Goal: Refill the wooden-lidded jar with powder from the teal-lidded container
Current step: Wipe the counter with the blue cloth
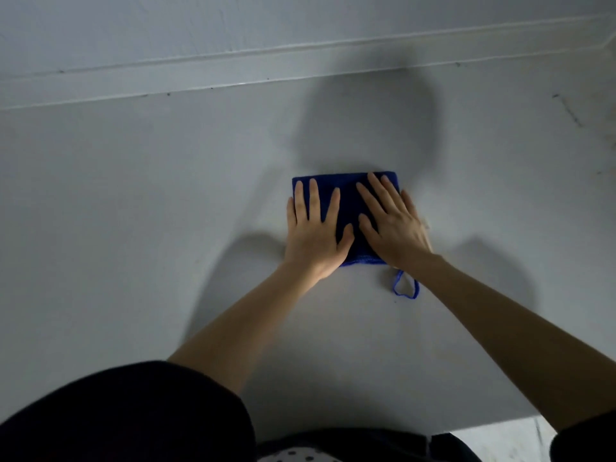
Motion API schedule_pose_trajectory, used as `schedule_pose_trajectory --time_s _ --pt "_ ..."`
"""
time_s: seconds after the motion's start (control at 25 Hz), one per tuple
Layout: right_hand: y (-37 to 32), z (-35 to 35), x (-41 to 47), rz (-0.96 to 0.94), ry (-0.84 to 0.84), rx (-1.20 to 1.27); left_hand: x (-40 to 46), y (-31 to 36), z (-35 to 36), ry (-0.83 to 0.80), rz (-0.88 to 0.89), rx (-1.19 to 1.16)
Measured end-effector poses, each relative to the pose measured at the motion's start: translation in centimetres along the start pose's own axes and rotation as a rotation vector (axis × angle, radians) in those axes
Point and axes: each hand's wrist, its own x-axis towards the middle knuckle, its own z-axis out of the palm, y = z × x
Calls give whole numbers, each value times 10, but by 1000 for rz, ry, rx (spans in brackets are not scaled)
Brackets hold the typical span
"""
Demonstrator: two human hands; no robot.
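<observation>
A folded dark blue cloth [346, 198] lies flat on the white table [133, 211]. My left hand [313, 231] rests palm down on its left half, fingers spread. My right hand [390, 225] presses flat on its right half, fingers apart and angled to the upper left. A small blue hanging loop [406, 288] sticks out from the cloth's near right corner. Neither the wooden-lidded jar nor the teal-lidded container is in view.
The white table runs back to a pale wall [233, 35] with a seam along the join. Its front edge [483, 425] shows at the lower right, with pale floor beyond. My dark sleeve [126, 415] fills the lower left.
</observation>
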Motion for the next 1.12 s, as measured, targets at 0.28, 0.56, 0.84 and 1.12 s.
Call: schedule_pose_trajectory --time_s 0.28,0.56,0.84,1.12 --pt "-6 11 -77 72 43 8 -61 18 8 87 120 105" --pt "-37 19 -134 140 67 27 -112 16 12 70 210 78" --pt "-69 40 -171 137 150 -19 -159 1 9 60 214 79" --pt "-91 47 -164 -12 121 -58 -186 -23 0 69 125 94"
